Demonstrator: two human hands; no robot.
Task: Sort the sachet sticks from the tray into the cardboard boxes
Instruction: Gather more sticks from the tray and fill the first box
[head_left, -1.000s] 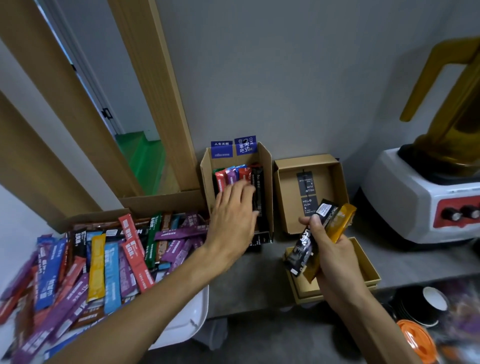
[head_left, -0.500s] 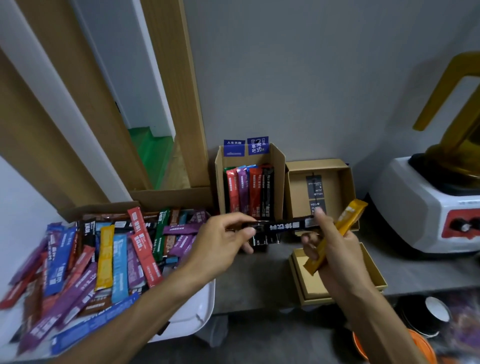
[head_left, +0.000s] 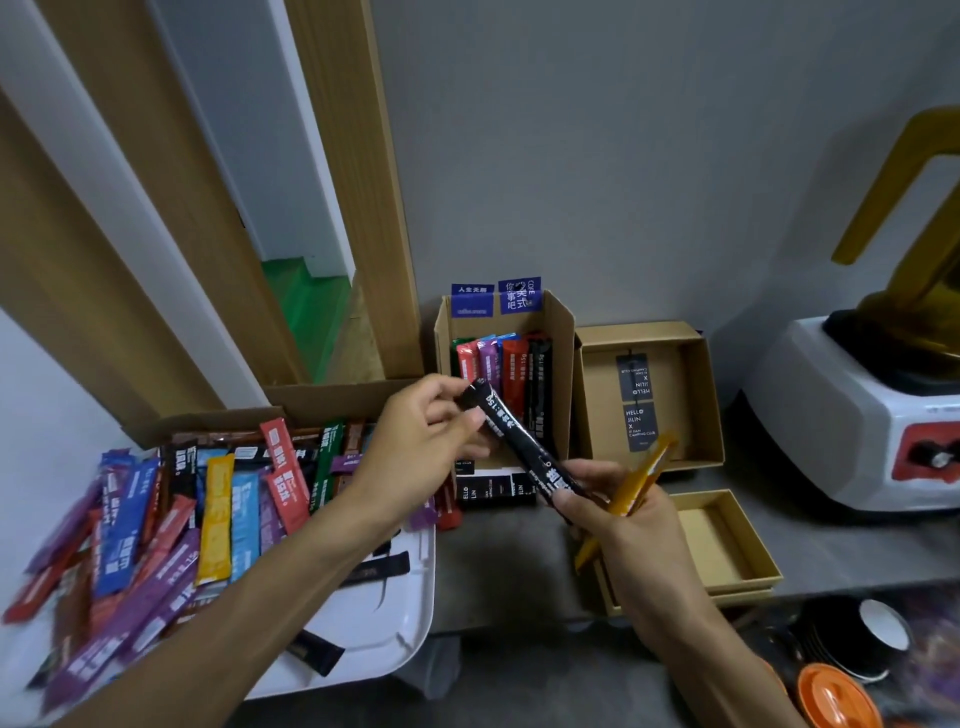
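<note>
My left hand (head_left: 415, 447) pinches the upper end of a black sachet stick (head_left: 519, 441), whose lower end lies in my right hand (head_left: 618, 514). My right hand also grips a yellow sachet stick (head_left: 641, 480). Both hands hover in front of a tall cardboard box (head_left: 563, 332) that holds several upright sticks in red, purple and black. To its right sits a shallow cardboard box (head_left: 701, 395) with black cards inside. A smaller shallow box (head_left: 748, 540) lies near my right wrist. The white tray (head_left: 410, 613) at the left is heaped with several coloured sticks.
A white and red appliance (head_left: 852, 415) with a yellow jug stands at the right. Black cups (head_left: 862, 639) and an orange lid (head_left: 836, 696) sit below the counter edge. Wooden slats (head_left: 358, 182) and a grey wall rise behind the boxes.
My left hand came back from the tall box and took the top end of the black stick. The stick has tilted from level to a steep slant between both hands.
</note>
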